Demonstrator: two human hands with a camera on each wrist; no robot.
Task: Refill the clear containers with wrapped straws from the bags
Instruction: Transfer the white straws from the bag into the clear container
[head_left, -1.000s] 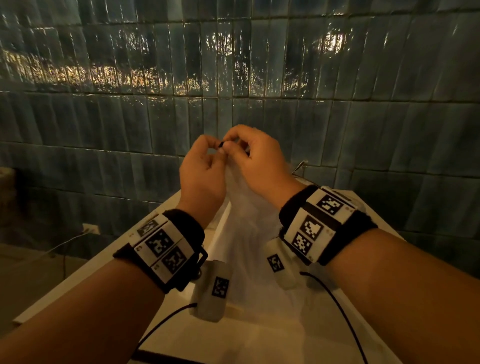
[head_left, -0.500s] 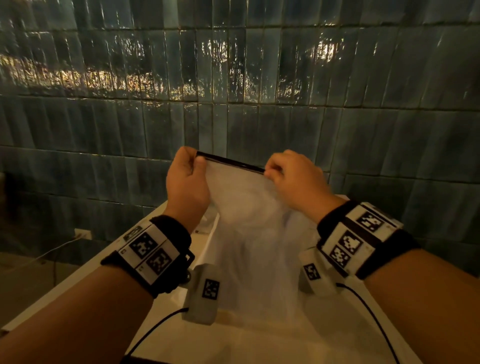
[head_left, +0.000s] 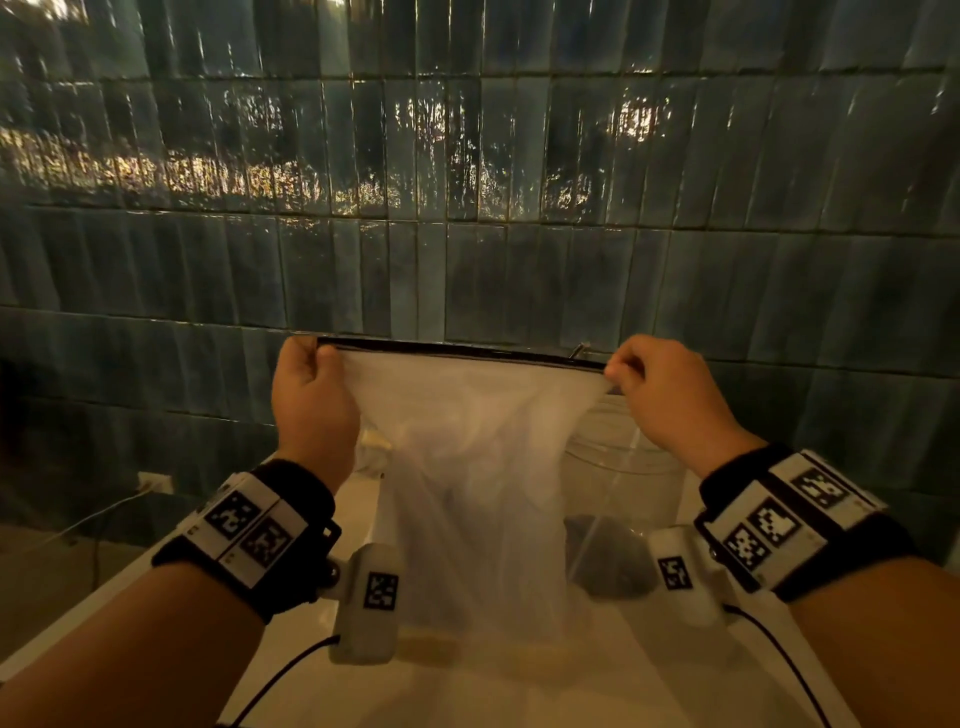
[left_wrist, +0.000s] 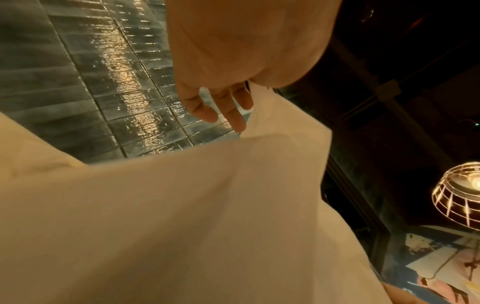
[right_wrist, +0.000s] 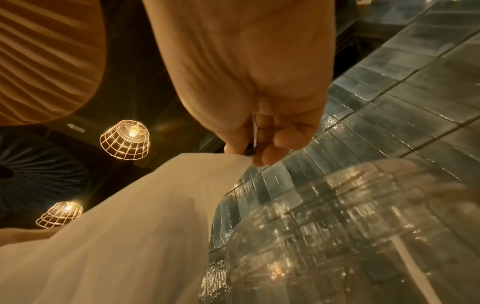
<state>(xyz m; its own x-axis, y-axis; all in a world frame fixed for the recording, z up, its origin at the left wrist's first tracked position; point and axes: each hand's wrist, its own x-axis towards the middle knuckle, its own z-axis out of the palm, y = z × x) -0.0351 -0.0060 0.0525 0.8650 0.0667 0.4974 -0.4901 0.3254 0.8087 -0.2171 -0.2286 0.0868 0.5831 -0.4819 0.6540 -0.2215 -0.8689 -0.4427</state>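
Both hands hold a frosted bag (head_left: 467, 467) upright above the white desk (head_left: 519, 691). The left hand (head_left: 311, 400) and right hand (head_left: 670, 395) pinch its dark top edge, stretched taut. Keep the pull even. Only the right wrist view shows the clear container (right_wrist: 363, 236) up close.

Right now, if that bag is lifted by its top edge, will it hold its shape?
Probably not: the bag looks thin and floppy, sagging in folds below the top edge stretched between left hand and right hand. It seems light, pinched only at two corners.
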